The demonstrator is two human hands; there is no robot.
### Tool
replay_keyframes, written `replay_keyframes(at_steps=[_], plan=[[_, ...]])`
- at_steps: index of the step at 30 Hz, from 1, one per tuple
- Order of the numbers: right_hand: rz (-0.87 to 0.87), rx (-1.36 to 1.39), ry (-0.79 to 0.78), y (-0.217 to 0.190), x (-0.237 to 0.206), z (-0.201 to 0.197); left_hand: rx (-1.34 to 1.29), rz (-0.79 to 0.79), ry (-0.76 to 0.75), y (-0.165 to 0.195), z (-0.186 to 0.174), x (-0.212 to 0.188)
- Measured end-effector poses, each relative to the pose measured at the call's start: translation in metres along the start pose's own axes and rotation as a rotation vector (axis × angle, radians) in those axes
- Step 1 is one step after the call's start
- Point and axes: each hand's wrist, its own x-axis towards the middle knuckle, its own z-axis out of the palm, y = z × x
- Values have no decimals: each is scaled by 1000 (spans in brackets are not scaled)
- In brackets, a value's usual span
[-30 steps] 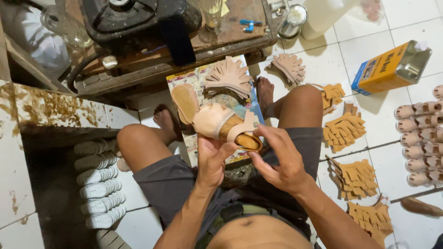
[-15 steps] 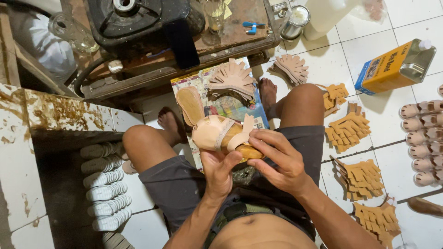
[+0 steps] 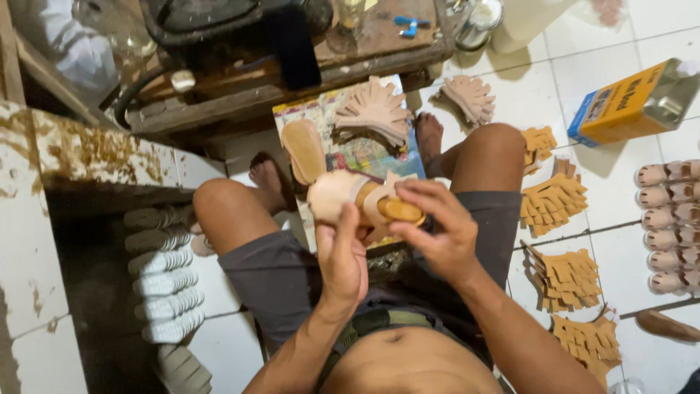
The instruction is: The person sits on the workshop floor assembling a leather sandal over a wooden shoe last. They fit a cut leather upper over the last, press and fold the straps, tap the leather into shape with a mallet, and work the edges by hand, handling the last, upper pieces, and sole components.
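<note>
Pale beige upper [image 3: 343, 193] is showing on a tan shoe last [image 3: 397, 208]; orange-tan cutouts [image 3: 553, 201] are lying on white tiles [image 3: 620, 146]; grey shorts [image 3: 277, 281].

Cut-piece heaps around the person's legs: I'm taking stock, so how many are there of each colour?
Mustard-tan fringed heaps: 4
Pinkish-beige fanned heaps: 2
Total: 6

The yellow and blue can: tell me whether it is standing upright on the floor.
No, the yellow and blue can lies on its side on the white tiled floor.
</note>
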Motion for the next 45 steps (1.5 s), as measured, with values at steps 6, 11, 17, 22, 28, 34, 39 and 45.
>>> replay_keyframes(at_steps=[6,11,17,22,28,34,39,45], plan=[[-16,81,-54,0,1,3,46,37,-64,-5,-10,0],[-263,-30,-30,-9,-2,6,91,169,-90,-13,-20,-10],[-316,-48,-27,-14,-3,6,89,176,-104,-10,-26,-16],[-279,-13,-36,-8,-3,10,111,213,-49,-6,-20,-14],[-155,146,-78,-4,-5,15,118,186,-62,-1,-19,-15],[-94,128,-114,-6,-3,16,158,195,12,-5,-23,-13],[121,163,-111,-3,-1,15,-74,31,39,-2,-23,-11],[22,137,-117,-5,-5,14,21,72,-41,0,-24,-15]])
